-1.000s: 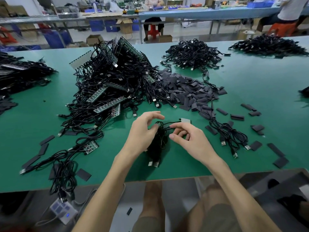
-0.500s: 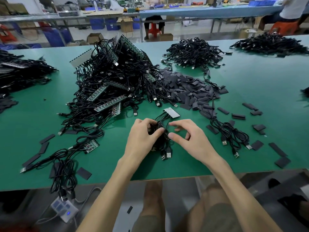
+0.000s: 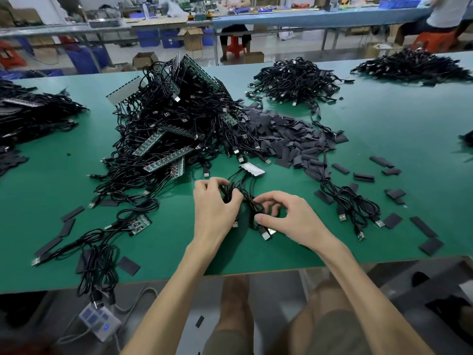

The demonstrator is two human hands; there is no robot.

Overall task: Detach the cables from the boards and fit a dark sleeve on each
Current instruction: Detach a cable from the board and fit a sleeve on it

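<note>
Partly, left hand [image 3: 212,208] covers cable bundle [image 3: 244,187]; right hand [image 3: 289,216] pinches it

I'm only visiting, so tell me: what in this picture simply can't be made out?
All from the head view, the only one:
Fingertips of the left hand: buried in the cable bundle it grips.
Small board: too small and pale to show where its cables join.
Big pile: how many boards it holds, since tangled cables cover them.
Dark heap at the far right: cut off by the frame edge.
</note>
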